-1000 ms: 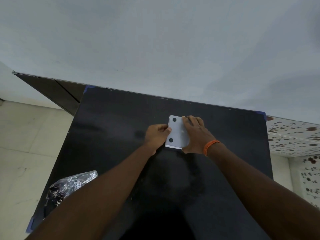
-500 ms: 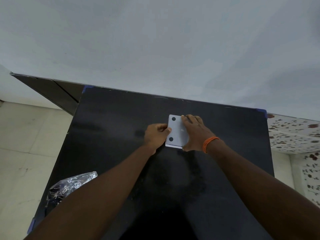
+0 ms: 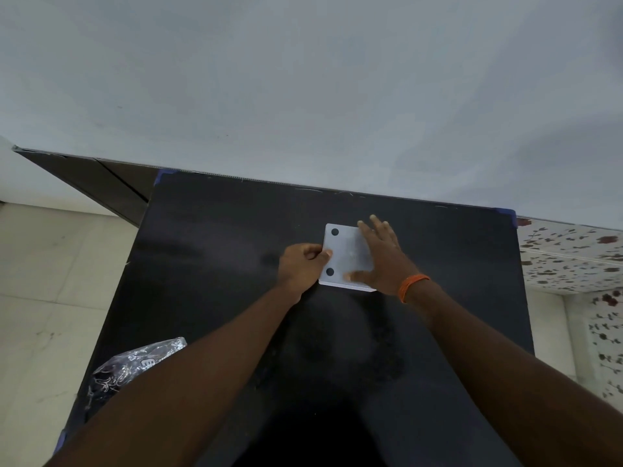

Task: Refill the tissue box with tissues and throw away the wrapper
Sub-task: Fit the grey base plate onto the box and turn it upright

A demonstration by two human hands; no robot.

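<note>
A white square tissue box [image 3: 344,251] lies bottom-up on the black table [image 3: 219,264], with two dark round feet showing along its left side. My left hand [image 3: 301,267] is curled against the box's left edge, thumb and fingers pinching it. My right hand [image 3: 382,254] lies flat on the box's right half with fingers spread, an orange band on the wrist. A crumpled clear plastic wrapper [image 3: 131,365] sits at the table's near left edge, partly hidden by my left forearm.
A pale wall rises just behind the table's far edge. Beige floor tiles [image 3: 50,298] lie to the left. A floral-patterned surface [image 3: 569,257] is on the right past the table's edge. Blue tape marks the table's corners.
My right hand has opened, its fingers spreading flat over the box instead of curling around its right side. The left hand and the box have stayed in place.
</note>
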